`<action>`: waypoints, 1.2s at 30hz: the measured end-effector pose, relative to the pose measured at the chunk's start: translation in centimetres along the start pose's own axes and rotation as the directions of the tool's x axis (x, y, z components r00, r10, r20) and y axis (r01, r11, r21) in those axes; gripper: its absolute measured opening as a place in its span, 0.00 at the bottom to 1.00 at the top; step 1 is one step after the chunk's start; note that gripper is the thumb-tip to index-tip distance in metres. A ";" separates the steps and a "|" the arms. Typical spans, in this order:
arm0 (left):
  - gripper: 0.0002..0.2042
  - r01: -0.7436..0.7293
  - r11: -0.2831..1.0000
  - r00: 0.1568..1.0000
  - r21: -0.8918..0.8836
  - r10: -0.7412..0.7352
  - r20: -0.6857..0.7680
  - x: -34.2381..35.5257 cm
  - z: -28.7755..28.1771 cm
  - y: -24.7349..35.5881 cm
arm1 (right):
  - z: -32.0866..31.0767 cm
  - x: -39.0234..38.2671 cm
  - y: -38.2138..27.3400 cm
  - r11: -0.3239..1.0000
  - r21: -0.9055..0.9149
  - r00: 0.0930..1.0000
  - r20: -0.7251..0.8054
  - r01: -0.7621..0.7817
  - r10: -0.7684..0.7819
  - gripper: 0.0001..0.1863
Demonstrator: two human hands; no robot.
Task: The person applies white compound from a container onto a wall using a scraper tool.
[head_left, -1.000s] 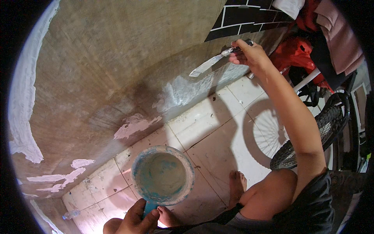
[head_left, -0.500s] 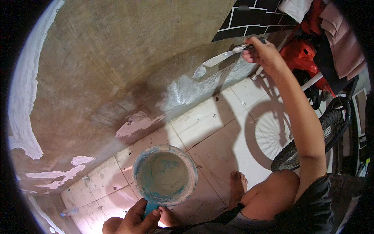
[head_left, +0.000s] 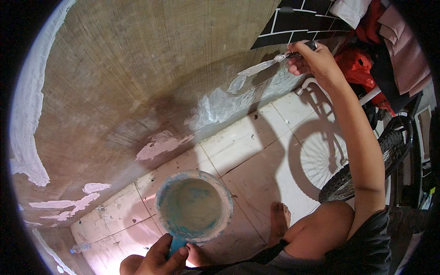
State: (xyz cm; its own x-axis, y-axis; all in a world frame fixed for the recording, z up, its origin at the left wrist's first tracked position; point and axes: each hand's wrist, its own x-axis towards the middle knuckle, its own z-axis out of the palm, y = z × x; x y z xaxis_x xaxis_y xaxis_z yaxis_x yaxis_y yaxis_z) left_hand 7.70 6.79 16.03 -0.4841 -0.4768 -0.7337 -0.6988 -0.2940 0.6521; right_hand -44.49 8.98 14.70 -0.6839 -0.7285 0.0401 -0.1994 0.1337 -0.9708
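Low at the centre, my left hand [head_left: 160, 259] is closed round the short handle of a blue plastic dipper [head_left: 228, 206]. Smooth grey-white filler paste [head_left: 190, 206] lies inside, and dried paste crusts the rim. Up at the far right, my right hand [head_left: 318, 63] grips the dark handle of a putty knife [head_left: 260, 68]. Paste clings near the base of its blade, which lies along the wall [head_left: 137, 59]; whether it presses on the wall I cannot tell. Below the blade, a wet whitish patch [head_left: 213, 107] of filler covers the wall's lower part.
A bicycle wheel [head_left: 339, 185] stands on the right, near red and pink cloths [head_left: 403, 59]. Black brick-pattern tiles [head_left: 298, 20] cover the wall's upper right. My bare foot [head_left: 279, 217] rests on the white floor tiles [head_left: 238, 137]. A clear bottle [head_left: 81, 248] lies at the left.
My right hand and the putty knife have shifted slightly to the right along the wall. The dipper in my left hand stays nearly in place.
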 end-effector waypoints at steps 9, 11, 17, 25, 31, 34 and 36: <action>0.12 -0.006 1.000 1.000 -0.014 0.006 -0.024 0.1 0.3 0.5 | 5.1 -1.2 1.4 1.000 0.017 1.000 0.014 -0.001 0.001 0.14; 0.12 0.014 1.000 0.999 0.005 -0.014 -0.044 -0.2 0.3 0.2 | 3.7 -1.8 -1.7 0.997 -0.020 0.995 -0.074 0.072 -0.073 0.16; 0.11 -0.013 0.999 1.000 0.036 0.014 -0.012 0.6 -0.9 -1.8 | 3.8 -1.6 0.0 0.995 -0.082 0.996 0.068 -0.051 0.056 0.12; 0.11 0.051 0.988 0.998 -0.147 -0.045 0.039 -0.3 0.0 1.3 | 4.0 -1.4 -1.1 0.984 -0.067 0.986 0.001 0.164 -0.164 0.13; 0.10 -0.030 0.979 0.997 -0.204 0.044 0.067 0.4 -0.5 0.0 | 4.7 -1.6 0.8 0.969 -0.228 0.988 0.136 0.099 -0.069 0.14; 0.10 0.002 0.979 0.998 -0.202 0.009 0.057 0.3 -0.3 0.3 | 6.2 -1.6 2.6 0.958 -0.255 0.989 0.105 0.129 -0.105 0.13; 0.10 0.021 0.977 0.998 -0.210 -0.009 0.056 0.3 -0.2 0.5 | 5.3 -1.2 1.6 0.978 -0.139 0.987 0.056 0.156 -0.150 0.12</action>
State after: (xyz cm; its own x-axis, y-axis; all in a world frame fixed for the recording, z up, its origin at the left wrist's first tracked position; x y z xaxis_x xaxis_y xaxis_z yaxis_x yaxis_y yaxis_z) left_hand 7.29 6.36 16.11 -0.5065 -0.4268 -0.7492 -0.5824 -0.4713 0.6623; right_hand -40.30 6.55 11.82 -0.6060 -0.7767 0.1719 -0.3993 0.1101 -0.9102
